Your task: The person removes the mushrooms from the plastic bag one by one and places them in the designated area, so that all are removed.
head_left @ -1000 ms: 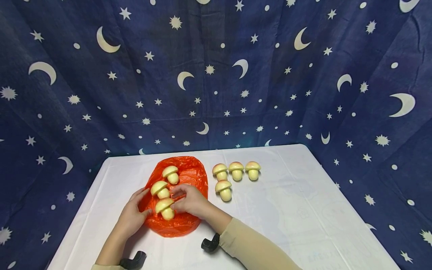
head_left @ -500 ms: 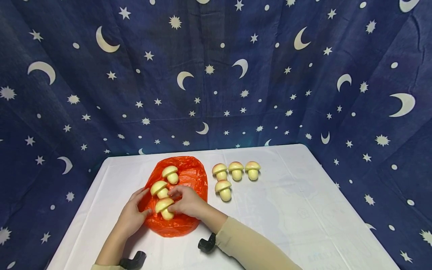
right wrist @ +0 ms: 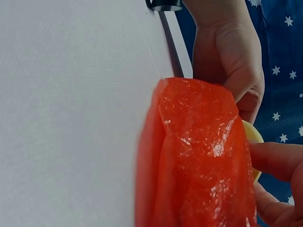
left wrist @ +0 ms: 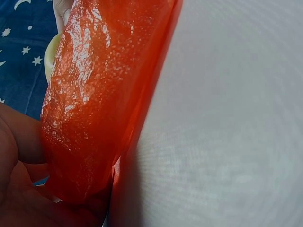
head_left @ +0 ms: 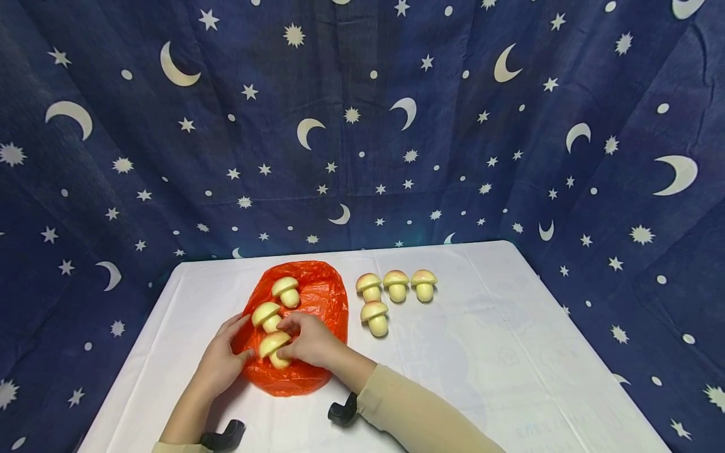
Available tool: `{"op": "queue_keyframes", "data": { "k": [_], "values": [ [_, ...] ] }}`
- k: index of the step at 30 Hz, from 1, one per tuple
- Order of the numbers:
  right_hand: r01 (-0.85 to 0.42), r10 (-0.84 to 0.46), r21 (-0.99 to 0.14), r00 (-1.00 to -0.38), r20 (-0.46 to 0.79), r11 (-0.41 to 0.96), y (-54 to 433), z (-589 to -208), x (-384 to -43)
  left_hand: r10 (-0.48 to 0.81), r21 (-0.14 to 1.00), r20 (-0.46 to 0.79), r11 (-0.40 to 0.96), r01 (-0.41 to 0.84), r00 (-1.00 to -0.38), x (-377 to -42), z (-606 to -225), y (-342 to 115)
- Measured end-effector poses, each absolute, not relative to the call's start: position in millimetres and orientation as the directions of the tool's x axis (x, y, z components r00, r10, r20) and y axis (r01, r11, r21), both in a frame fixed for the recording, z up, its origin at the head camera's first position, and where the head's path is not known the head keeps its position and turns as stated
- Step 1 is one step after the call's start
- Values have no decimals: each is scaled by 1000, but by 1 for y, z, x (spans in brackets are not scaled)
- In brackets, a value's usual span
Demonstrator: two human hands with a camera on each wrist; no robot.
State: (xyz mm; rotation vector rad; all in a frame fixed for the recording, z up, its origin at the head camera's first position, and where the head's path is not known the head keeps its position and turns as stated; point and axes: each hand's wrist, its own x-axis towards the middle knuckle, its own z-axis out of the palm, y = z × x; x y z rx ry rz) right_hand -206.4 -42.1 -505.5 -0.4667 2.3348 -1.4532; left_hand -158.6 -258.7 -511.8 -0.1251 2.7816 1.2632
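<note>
A red plastic bag [head_left: 331,299] lies spread with its mouth wide on the left part of the table. Inside it sit a rear toy mushroom [head_left: 286,290], a middle one [head_left: 266,314] and a front toy mushroom [head_left: 274,343], all pale yellow. My left hand [head_left: 219,362] holds the bag's left rim, its thumb and fingers apart along the edge. Reaching in from the right, my right hand [head_left: 314,343] pinches the front mushroom by its stem. In the right wrist view the fingers [right wrist: 274,158] meet a yellow edge, mostly hidden by the bag wall.
Right of the bag, several more toy mushrooms stand on the white table [head_left: 510,352]: a back row including a middle mushroom [head_left: 396,286], and a nearer mushroom [head_left: 376,318]. A dark blue curtain [head_left: 362,157] with moons and stars hangs behind and at the sides.
My right hand has slid slightly left and closer over the front mushroom, which has shifted a touch left. The left hand stays in place on the bag.
</note>
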Motion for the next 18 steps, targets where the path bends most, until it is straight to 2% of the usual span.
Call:
{"op": "queue_keyframes", "data": {
  "k": [18],
  "values": [
    [-106,-434,-909,-896,-88,404,-45,-503,-200,-34,739,-102,666,-98,-994,-158,-511,-259]
  ]
}}
